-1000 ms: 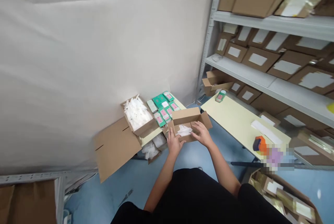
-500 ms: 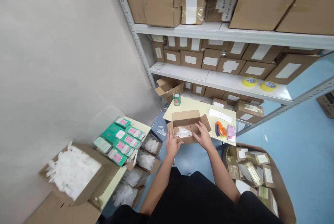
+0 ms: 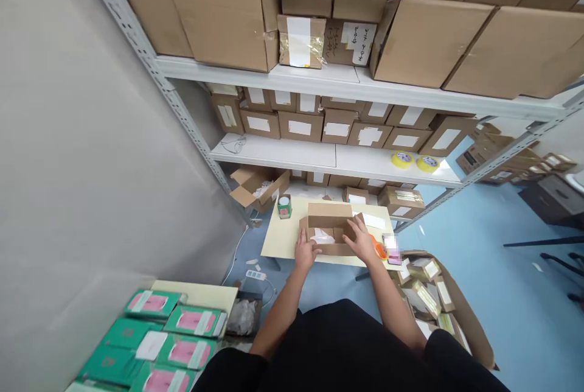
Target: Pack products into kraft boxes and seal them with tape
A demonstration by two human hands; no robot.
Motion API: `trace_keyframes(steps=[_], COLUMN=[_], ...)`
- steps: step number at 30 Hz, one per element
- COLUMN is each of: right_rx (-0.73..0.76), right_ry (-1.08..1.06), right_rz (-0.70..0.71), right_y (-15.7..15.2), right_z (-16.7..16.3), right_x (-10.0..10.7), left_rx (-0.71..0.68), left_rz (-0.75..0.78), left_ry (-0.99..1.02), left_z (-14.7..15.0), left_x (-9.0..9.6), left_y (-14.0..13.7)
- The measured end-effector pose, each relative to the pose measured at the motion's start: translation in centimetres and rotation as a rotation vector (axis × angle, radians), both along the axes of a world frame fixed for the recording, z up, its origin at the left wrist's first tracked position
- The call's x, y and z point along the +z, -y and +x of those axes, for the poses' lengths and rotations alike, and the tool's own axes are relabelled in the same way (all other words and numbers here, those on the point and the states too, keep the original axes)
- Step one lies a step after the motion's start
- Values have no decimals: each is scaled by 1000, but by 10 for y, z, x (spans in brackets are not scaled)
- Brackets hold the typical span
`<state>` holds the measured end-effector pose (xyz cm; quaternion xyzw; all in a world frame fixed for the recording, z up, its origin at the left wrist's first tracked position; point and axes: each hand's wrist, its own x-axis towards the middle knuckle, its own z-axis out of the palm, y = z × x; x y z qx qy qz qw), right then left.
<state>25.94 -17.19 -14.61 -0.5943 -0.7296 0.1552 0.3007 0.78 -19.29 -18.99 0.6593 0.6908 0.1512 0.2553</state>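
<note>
A small open cardboard box [image 3: 329,217] rests on a pale yellow table [image 3: 283,237] in front of me, with white plastic packets [image 3: 322,237] inside. My left hand [image 3: 305,250] grips its near left edge. My right hand [image 3: 362,238] holds its right flap and side. An orange tape dispenser [image 3: 379,248] lies just right of my right hand. A small green and pink box [image 3: 284,206] stands upright at the table's far left.
Grey metal shelving [image 3: 319,157] behind the table carries many labelled cardboard boxes and two yellow tape rolls [image 3: 415,161]. A large carton of taped small boxes [image 3: 433,294] sits on the blue floor at right. Green and pink boxes [image 3: 168,334] lie on a second table at lower left.
I turned to the right with the box in both hands. It moved from beside the green boxes onto the yellow table by the shelves. Both hands kept their hold.
</note>
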Motion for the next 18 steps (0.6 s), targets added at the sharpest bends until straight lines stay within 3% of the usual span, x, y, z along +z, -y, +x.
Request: trace_keyframes(steps=[4,8,13,18], right_rx=[-53,-76,-97,-34], right_ry=[-7,-9,-7,-84], right_rz=[-38,-146,-257,-291], right_y=[-21,-25,-27,-40], right_z=[-19,-29,-19,-4], right_x=[2,-11,-31,-40], left_rx=[-80,-143,-150,-82], left_rz=[-8,-104,-121,-118], left_ry=[30,39,55,49], left_z=[-18,-26,-30,-30], left_x=[-20,-41,-59,-64], left_y=[-49,-78,-95,-95])
